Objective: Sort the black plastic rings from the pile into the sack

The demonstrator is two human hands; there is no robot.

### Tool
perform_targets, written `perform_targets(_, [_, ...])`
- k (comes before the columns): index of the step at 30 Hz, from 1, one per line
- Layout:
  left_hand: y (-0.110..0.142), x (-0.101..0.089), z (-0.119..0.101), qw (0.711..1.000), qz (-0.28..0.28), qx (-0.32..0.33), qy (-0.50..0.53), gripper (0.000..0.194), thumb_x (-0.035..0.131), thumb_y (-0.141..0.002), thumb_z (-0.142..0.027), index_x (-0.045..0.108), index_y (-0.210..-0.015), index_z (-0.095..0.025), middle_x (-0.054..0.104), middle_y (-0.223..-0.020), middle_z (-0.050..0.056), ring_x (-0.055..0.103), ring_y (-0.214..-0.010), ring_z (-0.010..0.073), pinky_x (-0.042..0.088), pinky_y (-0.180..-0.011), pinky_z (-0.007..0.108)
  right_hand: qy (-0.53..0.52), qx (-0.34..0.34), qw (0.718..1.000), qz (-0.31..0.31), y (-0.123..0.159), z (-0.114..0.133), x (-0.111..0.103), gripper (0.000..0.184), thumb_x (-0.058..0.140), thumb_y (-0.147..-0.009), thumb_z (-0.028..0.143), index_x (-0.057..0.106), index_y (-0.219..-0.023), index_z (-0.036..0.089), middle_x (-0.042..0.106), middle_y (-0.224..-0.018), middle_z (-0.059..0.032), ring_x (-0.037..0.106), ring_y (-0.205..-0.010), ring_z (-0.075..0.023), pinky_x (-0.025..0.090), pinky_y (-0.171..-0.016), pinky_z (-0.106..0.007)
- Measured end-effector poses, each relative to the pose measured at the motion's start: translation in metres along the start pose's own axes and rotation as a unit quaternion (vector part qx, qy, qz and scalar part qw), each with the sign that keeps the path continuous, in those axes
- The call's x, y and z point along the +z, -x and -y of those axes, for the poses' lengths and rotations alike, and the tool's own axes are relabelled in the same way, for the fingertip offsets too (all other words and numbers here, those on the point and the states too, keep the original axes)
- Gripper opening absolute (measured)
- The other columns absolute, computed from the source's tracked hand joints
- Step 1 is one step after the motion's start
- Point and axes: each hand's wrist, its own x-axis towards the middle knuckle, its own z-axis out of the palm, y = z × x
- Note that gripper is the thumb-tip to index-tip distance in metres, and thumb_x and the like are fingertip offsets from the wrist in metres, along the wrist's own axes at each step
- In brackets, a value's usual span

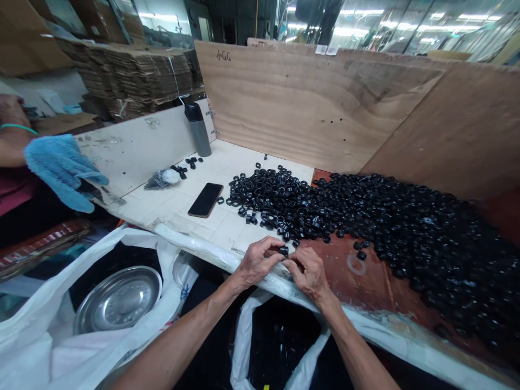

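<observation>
Close to the table's front edge, my left hand (260, 260) pinches a small black ring-like part (284, 251) between thumb and fingers. My right hand (306, 270) is right beside it, fingers curled and tips at the part's right side; what lies between those fingertips is too small to make out. Just beyond both hands spreads a heap of loose black rings (280, 197). To the right, a much larger pile of small black parts (406, 216) covers the reddish-brown surface (345, 260).
A phone (206, 200), a grey bottle (199, 130) and a plastic bag (162, 179) stand or lie to the left. Wooden boards (325, 108) wall the back. Below the edge hang an open white sack (244, 336) and another holding a metal bowl (119, 298). A person's arm (14, 138) shows far left.
</observation>
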Motion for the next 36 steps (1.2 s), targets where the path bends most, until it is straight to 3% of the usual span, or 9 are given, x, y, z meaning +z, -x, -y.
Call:
perform_targets(2, [0.0,0.001,0.002,1.0,-0.002,-0.005,0.004,0.024,0.064,-0.083,-0.019,0.066,-0.107,-0.016,0.069,-0.102,0.006,0.07,-0.089,0.0169,0.059,-0.082,0.029,-0.016,0.015,1.0,-0.013,0.001,-0.001,0.0,0.018,0.064,-0.089,0.036,0.067,-0.093,0.019,0.061,-0.07,-0.0022,0.052,-0.061,-0.0176,0.043,-0.067,-0.033])
perform_targets(6, [0.001,0.001,0.001,1.0,-0.005,-0.008,0.002,0.024,0.064,-0.083,-0.019,0.066,-0.107,-0.016,0.068,-0.101,0.006,0.07,-0.087,0.0161,0.059,-0.081,0.029,-0.026,0.009,1.0,-0.007,0.001,-0.003,0.0,0.019,0.063,-0.09,0.034,0.065,-0.076,0.021,0.053,-0.059,0.0003,0.049,-0.057,-0.0168,0.043,-0.066,-0.033])
perform_targets(10, [0.001,0.0,-0.002,1.0,0.013,-0.001,0.01,0.023,0.062,-0.085,-0.018,0.065,-0.107,-0.016,0.068,-0.102,0.006,0.07,-0.09,0.0163,0.059,-0.084,0.03,-0.062,0.03,0.997,-0.023,0.0,-0.004,0.001,0.018,0.061,-0.091,0.032,0.065,-0.103,0.02,0.063,-0.08,-0.0041,0.057,-0.068,-0.0189,0.047,-0.069,-0.032])
perform_targets(17, [0.0,-0.003,-0.005,0.999,0.032,0.025,-0.005,0.024,0.06,-0.085,-0.016,0.064,-0.109,-0.016,0.067,-0.103,0.007,0.069,-0.091,0.0162,0.058,-0.084,0.029,-0.101,0.095,0.99,0.004,0.0,0.007,-0.002,0.016,0.055,-0.093,0.032,0.06,-0.083,0.02,0.055,-0.069,0.0,0.05,-0.059,-0.015,0.039,-0.058,-0.027])
perform_targets(21, [0.012,-0.001,-0.013,0.996,0.041,0.062,-0.042,0.025,0.06,-0.085,-0.012,0.064,-0.109,-0.016,0.068,-0.105,0.008,0.068,-0.096,0.0175,0.058,-0.085,0.029,-0.15,0.207,0.966,0.034,0.007,0.029,-0.009,0.02,0.055,-0.091,0.037,0.055,-0.079,0.02,0.045,-0.062,0.0046,0.041,-0.054,-0.0121,0.031,-0.051,-0.023])
perform_targets(25, [0.039,0.0,-0.015,0.98,0.049,0.163,-0.107,0.03,0.053,-0.089,-0.008,0.059,-0.117,-0.017,0.068,-0.11,0.01,0.066,-0.105,0.0198,0.057,-0.092,0.034,-0.171,0.275,0.944,0.068,0.024,0.052,-0.011,0.024,0.057,-0.088,0.037,0.05,-0.072,0.019,0.042,-0.062,0.0052,0.039,-0.057,-0.0111,0.029,-0.053,-0.022])
perform_targets(30, [0.054,-0.021,-0.029,0.945,0.147,0.241,-0.166,0.034,0.048,-0.091,-0.006,0.055,-0.122,-0.017,0.067,-0.113,0.012,0.064,-0.109,0.0208,0.055,-0.094,0.034,-0.285,0.364,0.869,0.175,0.036,0.062,-0.015,0.035,0.05,-0.09,0.046,0.046,-0.067,0.02,0.041,-0.054,0.0055,0.033,-0.045,-0.0094,0.023,-0.044,-0.022])
perform_targets(33, [0.035,-0.03,-0.042,0.957,0.197,0.137,-0.16,0.023,0.064,-0.087,-0.021,0.061,-0.109,-0.018,0.067,-0.101,0.007,0.066,-0.089,0.0176,0.056,-0.081,0.029,-0.163,0.318,0.923,0.145,0.02,0.048,-0.027,0.037,0.056,-0.086,0.048,0.052,-0.063,0.019,0.048,-0.055,0.0026,0.043,-0.049,-0.012,0.03,-0.047,-0.023])
perform_targets(36, [0.002,-0.018,-0.036,0.977,0.061,0.054,-0.198,0.021,0.061,-0.088,-0.023,0.061,-0.109,-0.019,0.063,-0.094,0.004,0.062,-0.075,0.0133,0.055,-0.074,0.027,0.017,0.258,0.966,-0.015,-0.005,0.024,-0.031,0.021,0.058,-0.084,0.038,0.059,-0.077,0.019,0.058,-0.069,-0.0011,0.055,-0.064,-0.0175,0.041,-0.061,-0.027])
